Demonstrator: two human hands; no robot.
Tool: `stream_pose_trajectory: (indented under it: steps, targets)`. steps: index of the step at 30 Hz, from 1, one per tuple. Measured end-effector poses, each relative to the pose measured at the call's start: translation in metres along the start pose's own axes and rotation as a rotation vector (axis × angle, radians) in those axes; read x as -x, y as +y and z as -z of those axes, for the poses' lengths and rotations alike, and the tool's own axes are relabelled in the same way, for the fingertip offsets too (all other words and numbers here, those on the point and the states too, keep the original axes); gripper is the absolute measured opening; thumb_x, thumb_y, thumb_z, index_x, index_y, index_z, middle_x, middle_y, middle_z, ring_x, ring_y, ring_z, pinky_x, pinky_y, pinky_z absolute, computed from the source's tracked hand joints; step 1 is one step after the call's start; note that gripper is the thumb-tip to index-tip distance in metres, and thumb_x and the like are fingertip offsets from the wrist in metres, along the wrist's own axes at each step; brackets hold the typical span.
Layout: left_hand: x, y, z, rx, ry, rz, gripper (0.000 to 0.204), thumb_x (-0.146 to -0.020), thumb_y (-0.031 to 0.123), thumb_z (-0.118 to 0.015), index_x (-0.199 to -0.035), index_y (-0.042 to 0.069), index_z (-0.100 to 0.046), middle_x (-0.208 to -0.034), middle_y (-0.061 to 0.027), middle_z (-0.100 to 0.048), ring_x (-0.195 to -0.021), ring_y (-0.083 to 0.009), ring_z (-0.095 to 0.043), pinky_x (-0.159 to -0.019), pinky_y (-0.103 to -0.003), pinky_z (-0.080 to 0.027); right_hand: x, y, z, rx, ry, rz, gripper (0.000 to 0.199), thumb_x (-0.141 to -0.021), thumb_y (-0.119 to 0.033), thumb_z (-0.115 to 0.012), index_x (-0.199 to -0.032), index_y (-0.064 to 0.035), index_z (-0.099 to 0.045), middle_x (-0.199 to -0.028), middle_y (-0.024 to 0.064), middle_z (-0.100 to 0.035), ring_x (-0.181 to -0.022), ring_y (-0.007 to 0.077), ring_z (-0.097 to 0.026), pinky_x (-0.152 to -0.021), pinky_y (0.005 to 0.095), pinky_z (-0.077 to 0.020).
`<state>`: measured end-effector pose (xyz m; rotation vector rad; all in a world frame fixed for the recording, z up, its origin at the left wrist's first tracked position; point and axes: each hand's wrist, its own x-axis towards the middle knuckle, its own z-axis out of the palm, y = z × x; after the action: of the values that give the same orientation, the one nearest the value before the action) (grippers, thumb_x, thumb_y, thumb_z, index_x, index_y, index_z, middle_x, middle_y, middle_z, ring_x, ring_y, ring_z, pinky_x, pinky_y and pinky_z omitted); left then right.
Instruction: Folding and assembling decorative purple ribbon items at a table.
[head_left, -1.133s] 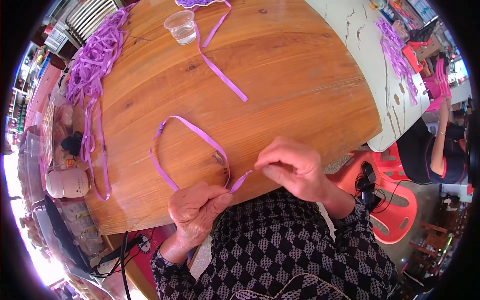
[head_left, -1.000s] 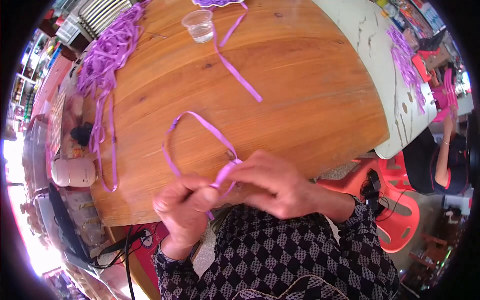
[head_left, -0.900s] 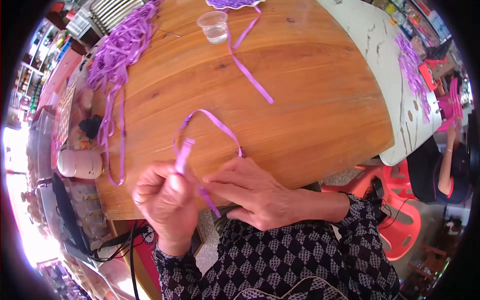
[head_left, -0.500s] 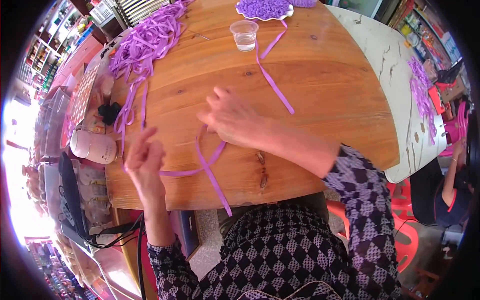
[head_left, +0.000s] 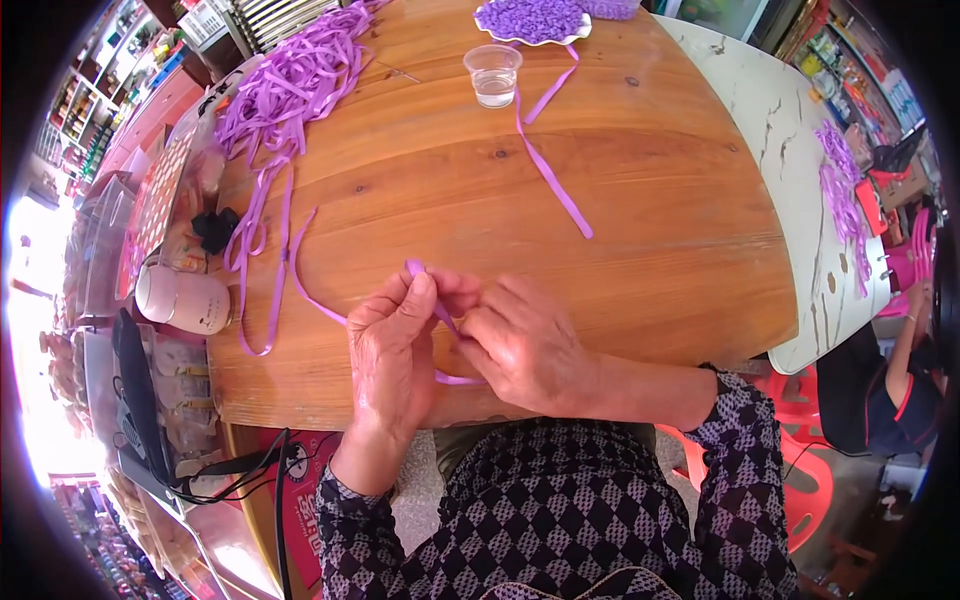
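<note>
Near the table's front edge, my left hand (head_left: 395, 335) pinches a purple ribbon (head_left: 443, 316) between thumb and forefinger, a short end poking up past the fingertips. Close beside it, my right hand (head_left: 525, 345) has its fingers closed on the same ribbon lower down. One tail of the ribbon trails left over the wood from behind my left hand, and another part shows under the hands. A big tangled heap of purple ribbons (head_left: 300, 85) lies at the far left, with loops hanging toward me. Another cut ribbon (head_left: 555, 185) lies beyond my right hand.
A clear plastic cup (head_left: 494, 78) of liquid stands at the back, near a white scalloped plate (head_left: 545, 40) of small purple pieces. A pink-white jar (head_left: 183, 298) stands at the left edge. A marble-patterned table (head_left: 775, 150) adjoins at right. Beyond it, another person sits near red chairs.
My hands have come together near the front edge; the left moved right and the right moved nearer to me. The ribbon that lay crossed on the table is now raised between them.
</note>
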<state>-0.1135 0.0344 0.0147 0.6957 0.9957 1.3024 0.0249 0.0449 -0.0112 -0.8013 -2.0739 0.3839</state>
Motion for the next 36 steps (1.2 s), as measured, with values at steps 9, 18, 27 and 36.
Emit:
stream_pose_trajectory:
  steps: [9, 18, 27, 36]
  targets:
    - [0.008, 0.009, -0.022, -0.429, -0.53, 0.384, 0.017, -0.091, 0.015, -0.051, -0.091, 0.001, -0.06, -0.068, -0.0033, -0.058, -0.051, -0.0056, -0.047, -0.045, -0.016, -0.037, 0.001, -0.002, 0.089, -0.343, -0.031, -0.223, 0.028, -0.076, -0.007, -0.067, -0.102, -0.0017, -0.06, -0.102, 0.0102, -0.059, -0.069, 0.0133, -0.052, -0.062, 0.0247, -0.0447]
    - [0.006, 0.005, -0.015, -0.076, -0.426, 0.408, 0.02, -0.091, 0.012, -0.048, -0.088, -0.005, -0.058, -0.057, -0.0062, -0.053, -0.039, -0.0035, -0.03, -0.037, -0.017, -0.021, 0.04, 0.019, 0.105, -0.653, -0.196, -0.653, 0.011, -0.079, -0.008, -0.066, -0.085, 0.0021, -0.064, -0.074, 0.0051, -0.061, -0.068, 0.0073, -0.054, -0.06, 0.0202, -0.0416]
    - [0.008, -0.015, -0.035, 0.074, -0.364, 0.229, 0.022, -0.086, 0.006, -0.054, -0.106, -0.001, -0.056, -0.092, -0.0142, -0.064, -0.047, -0.0039, -0.04, -0.043, -0.016, -0.031, 0.066, 0.002, 0.074, 0.17, -0.062, -0.079, 0.021, -0.064, 0.001, -0.064, -0.085, 0.0004, -0.061, -0.067, 0.0067, -0.049, -0.057, 0.0199, -0.05, -0.051, 0.0293, -0.0414]
    - [0.027, -0.023, -0.041, -0.413, -0.591, 0.304, 0.015, -0.079, -0.001, -0.062, -0.094, 0.001, -0.059, -0.081, 0.0023, -0.057, -0.071, -0.0032, -0.051, -0.062, -0.017, -0.041, 0.053, -0.001, 0.095, 0.256, 0.041, 0.116, 0.021, -0.057, -0.001, -0.064, -0.078, -0.0009, -0.06, -0.074, 0.0067, -0.054, -0.057, 0.0201, -0.049, -0.044, 0.0299, -0.0387]
